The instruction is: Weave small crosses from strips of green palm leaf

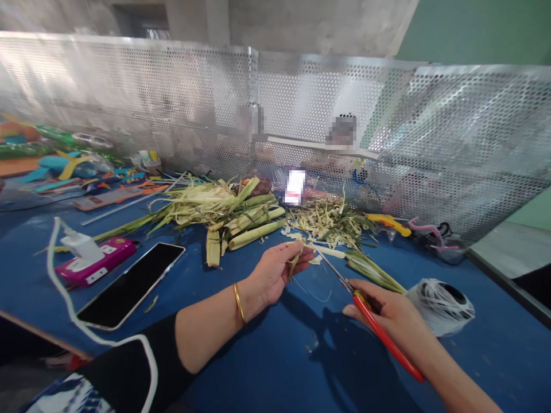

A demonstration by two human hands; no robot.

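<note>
My left hand (282,267), wearing a gold bangle at the wrist, pinches a small pale piece of plant leaf or husk (293,266) between thumb and fingers. Thin fibres hang below it. My right hand (385,312) is closed around a red-handled tool (381,338) with long thin metal jaws; whether it is pliers or snips I cannot tell. The tips of its jaws reach the piece at my left fingertips. Just beyond, a pale-ended green stalk (374,269) lies on the blue table (267,361).
Cut stalks and leaves (224,212) lie beyond my left hand, with shredded trimmings (331,221) beside them. At left are a black-screened phone (131,287), a magenta power strip (97,261) and a white cable (60,287). White twine (441,307) sits right. A perforated metal screen (193,109) stands behind.
</note>
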